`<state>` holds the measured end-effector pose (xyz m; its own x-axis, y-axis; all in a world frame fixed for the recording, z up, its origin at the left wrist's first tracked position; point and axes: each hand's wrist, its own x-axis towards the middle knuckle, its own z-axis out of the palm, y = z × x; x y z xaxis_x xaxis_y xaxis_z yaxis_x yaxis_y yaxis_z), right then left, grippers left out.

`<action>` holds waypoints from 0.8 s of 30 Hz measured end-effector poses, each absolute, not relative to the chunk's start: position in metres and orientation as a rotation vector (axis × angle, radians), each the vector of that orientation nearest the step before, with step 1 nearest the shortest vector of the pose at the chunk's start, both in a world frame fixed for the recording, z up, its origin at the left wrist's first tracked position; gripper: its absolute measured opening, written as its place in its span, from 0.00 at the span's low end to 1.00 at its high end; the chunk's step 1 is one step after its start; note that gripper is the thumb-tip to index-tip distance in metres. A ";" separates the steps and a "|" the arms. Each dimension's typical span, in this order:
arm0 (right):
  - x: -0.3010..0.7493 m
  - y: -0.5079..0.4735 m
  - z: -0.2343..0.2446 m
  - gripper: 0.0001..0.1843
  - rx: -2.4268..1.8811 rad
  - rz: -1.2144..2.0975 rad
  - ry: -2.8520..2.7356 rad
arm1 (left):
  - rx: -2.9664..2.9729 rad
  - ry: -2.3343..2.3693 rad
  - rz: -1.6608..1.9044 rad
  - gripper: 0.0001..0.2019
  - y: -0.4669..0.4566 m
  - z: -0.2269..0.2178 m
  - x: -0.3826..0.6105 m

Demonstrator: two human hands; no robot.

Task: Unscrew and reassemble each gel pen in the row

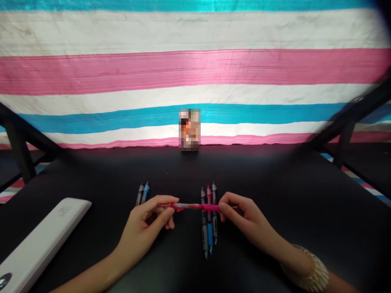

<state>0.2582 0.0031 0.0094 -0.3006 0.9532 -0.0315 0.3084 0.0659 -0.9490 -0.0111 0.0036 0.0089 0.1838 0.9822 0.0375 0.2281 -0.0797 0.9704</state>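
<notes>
A pink-red pen [195, 206] is held level above the black table [275, 195] by both hands. My left hand [149, 221] pinches its left end between thumb and fingers. My right hand [241, 217] pinches its right end. Under the pen, three pens [209, 228] lie side by side, pointing toward me. Two more pens [143, 193] rest just beyond my left hand.
A long white flat case [39, 242] lies at the table's left near corner. A small blurred card [190, 129] stands at the table's far edge against a pink, white and blue striped cloth [195, 69]. Dark table legs show at both sides.
</notes>
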 end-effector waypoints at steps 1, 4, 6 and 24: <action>0.258 0.003 0.009 0.17 -1.273 1.250 -1.685 | 1.501 1.220 0.995 0.09 0.004 0.009 -0.011; 0.259 0.003 0.009 0.14 -1.252 1.265 -1.683 | 1.498 1.228 1.000 0.08 0.003 0.011 -0.011; 0.259 0.003 0.009 0.19 -1.238 1.282 -1.697 | 1.503 1.216 1.001 0.08 0.003 0.010 -0.012; 0.257 0.005 0.010 0.15 -1.209 1.375 -1.598 | 1.518 1.238 1.026 0.08 0.003 0.011 -0.009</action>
<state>0.2571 0.0047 0.0104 -0.3227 0.9442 -0.0653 0.2051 0.0024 -0.9787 -0.0095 0.0027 0.0112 0.1552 0.9861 0.0596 0.2422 -0.0965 0.9654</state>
